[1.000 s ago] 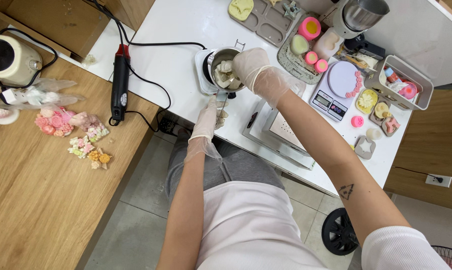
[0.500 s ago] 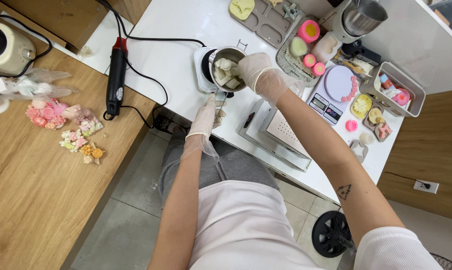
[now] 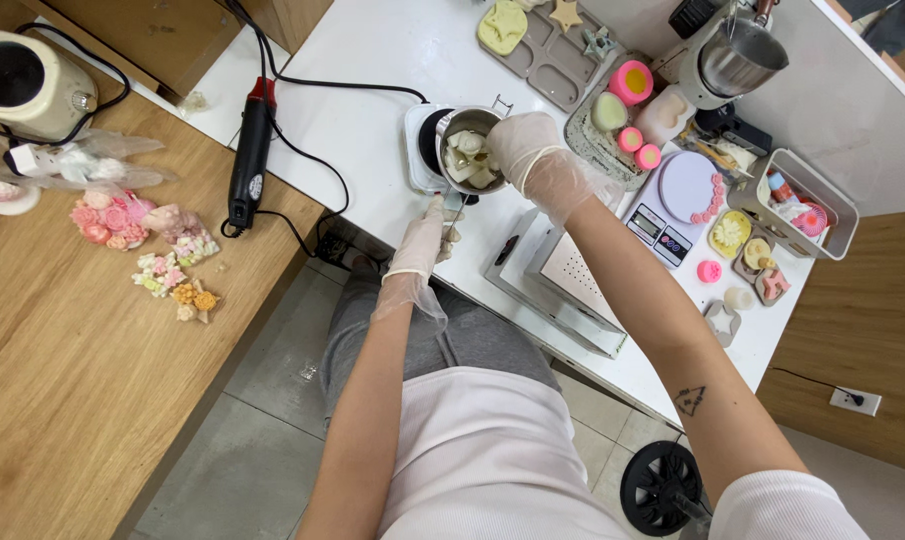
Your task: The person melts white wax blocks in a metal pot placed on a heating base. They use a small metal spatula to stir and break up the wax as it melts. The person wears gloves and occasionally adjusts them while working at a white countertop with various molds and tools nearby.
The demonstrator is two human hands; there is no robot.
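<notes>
both gloved hands unchanged from a second ago: left hand grips pot handle, right hand rests closed on pot rim; view shifted only.

Left hand: clear disposable glove, forearm bare, reaching forward, fingers curled shut in a grip. Right hand: same glove, arm extended further out, wrist bent, fingers bunched downward; small dark tattoo near the elbow.
</notes>
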